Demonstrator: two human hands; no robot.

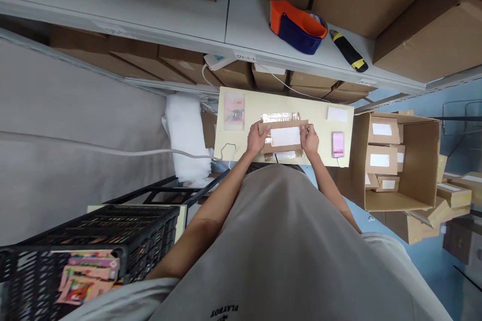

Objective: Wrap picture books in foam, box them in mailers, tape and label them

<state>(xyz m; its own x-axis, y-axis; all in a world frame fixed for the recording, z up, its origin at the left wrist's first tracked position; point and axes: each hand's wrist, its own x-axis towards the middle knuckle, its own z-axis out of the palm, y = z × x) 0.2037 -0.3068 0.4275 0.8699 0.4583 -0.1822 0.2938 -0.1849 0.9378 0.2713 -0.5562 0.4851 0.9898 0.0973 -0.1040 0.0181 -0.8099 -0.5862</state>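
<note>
A small flat cardboard box [267, 147] with a white label [285, 136] is held level over the pale table [248, 155]. My left hand [256, 139] grips its left end, fingers curled around the edge. At the opposite end, my right hand [310, 139] grips the box the same way. Shiny tape-like or film-covered material [280, 117] shows past its far and near sides; what that is I cannot make out. Left of my left hand lies a pink package [234, 111]. A small device with a pink screen [338, 144] and a white paper [337, 114] lie to the right.
Right of the table stands a large open carton [401, 204] with several labelled boxes inside. An orange and blue tape dispenser [297, 27] and a yellow-black cutter [348, 50] rest on the shelf [165, 22]. White wrap [190, 135] and a black crate [150, 230] are at left.
</note>
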